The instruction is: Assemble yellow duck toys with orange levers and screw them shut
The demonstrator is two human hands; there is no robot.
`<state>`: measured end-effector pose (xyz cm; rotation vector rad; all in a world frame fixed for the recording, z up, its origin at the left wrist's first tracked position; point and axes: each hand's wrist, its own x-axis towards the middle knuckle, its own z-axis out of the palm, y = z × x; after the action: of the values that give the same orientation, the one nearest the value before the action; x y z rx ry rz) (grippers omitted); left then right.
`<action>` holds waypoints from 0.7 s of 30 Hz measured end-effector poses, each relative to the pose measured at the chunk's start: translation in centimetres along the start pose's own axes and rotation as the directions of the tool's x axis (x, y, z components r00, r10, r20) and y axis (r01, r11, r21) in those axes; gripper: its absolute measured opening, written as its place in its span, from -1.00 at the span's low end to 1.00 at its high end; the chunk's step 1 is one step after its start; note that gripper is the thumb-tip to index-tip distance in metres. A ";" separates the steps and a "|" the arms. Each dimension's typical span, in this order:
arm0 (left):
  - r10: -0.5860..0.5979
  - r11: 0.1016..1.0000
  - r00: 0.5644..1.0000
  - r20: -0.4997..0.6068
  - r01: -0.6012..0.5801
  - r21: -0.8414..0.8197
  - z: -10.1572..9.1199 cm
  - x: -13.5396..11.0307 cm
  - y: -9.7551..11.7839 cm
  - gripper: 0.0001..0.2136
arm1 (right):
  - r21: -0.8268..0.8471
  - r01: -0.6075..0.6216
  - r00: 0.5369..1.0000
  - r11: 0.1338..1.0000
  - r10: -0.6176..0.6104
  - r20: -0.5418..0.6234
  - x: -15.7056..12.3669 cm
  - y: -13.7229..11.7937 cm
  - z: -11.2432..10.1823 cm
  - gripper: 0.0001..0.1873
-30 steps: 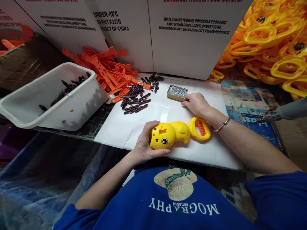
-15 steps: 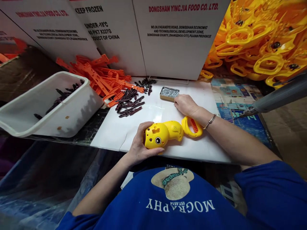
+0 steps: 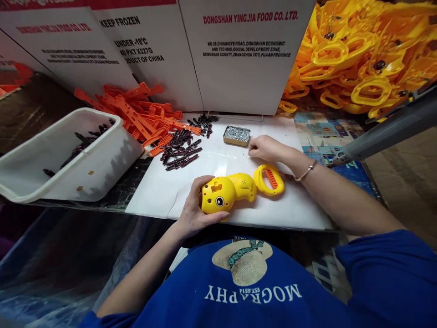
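A yellow plastic toy (image 3: 244, 187) with an animal head, a round printed eye and a looped handle lies on the white board. My left hand (image 3: 198, 207) is wrapped round its head end, thumb along the lower side. The orange strip (image 3: 272, 179) shows inside the handle loop. Just right of a small tin (image 3: 236, 136) full of tiny silvery metal pieces, my right hand (image 3: 264, 148) hovers or rests with its fingers curled together. Whatever those fingers may pinch is hidden.
Dark slender plastic parts (image 3: 180, 152) and orange plastic strips (image 3: 136, 111) are heaped left. A white bin (image 3: 102, 166) holds more dark parts. Cartons (image 3: 239, 82) stand behind. Yellow toy shells (image 3: 362, 59) are piled right, near a grey power screwdriver (image 3: 389, 130).
My right hand has drawn back from the tin's corner, a little to the right. My left hand keeps its hold on the toy. The whole view has shifted slightly.
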<state>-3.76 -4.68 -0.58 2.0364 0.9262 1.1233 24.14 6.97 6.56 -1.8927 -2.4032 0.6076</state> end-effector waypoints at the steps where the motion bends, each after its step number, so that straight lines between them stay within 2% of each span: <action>1: -0.007 1.000 1.000 -0.002 0.007 -0.009 0.0 0.0 0.0 -0.24 | 0.047 -0.001 1.000 0.999 0.001 0.005 -0.9 0.5 -0.4 -0.82; 4: -0.030 0.999 1.000 0.001 0.030 -0.025 0.1 0.0 -0.1 -0.24 | 0.268 -0.007 0.999 0.964 -0.002 0.032 -3.6 2.1 -1.1 -0.85; 6: -0.048 0.998 0.999 -0.006 0.047 -0.033 0.1 0.0 -0.1 -0.24 | 0.456 -0.026 0.999 0.890 0.002 0.052 -5.0 2.8 -0.8 -0.89; 8: -0.051 0.998 0.999 -0.013 0.051 -0.044 0.2 0.0 -0.1 -0.25 | 0.568 -0.034 0.999 0.822 0.006 0.052 -5.7 3.2 -0.1 -0.88; 13: -0.030 0.999 1.000 0.006 0.030 -0.018 0.2 0.1 0.0 -0.24 | 0.522 0.026 0.999 0.853 0.000 -0.049 -5.6 3.0 1.3 -0.84; 21: -0.016 1.000 1.000 0.004 0.016 -0.004 0.1 0.1 0.1 -0.25 | 0.317 0.133 0.987 0.939 -0.096 -0.131 -6.0 2.4 1.2 -0.88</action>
<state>-3.57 -4.68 -0.50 2.0239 0.9360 1.1120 27.67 1.45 5.98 -1.5969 -2.1638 0.8062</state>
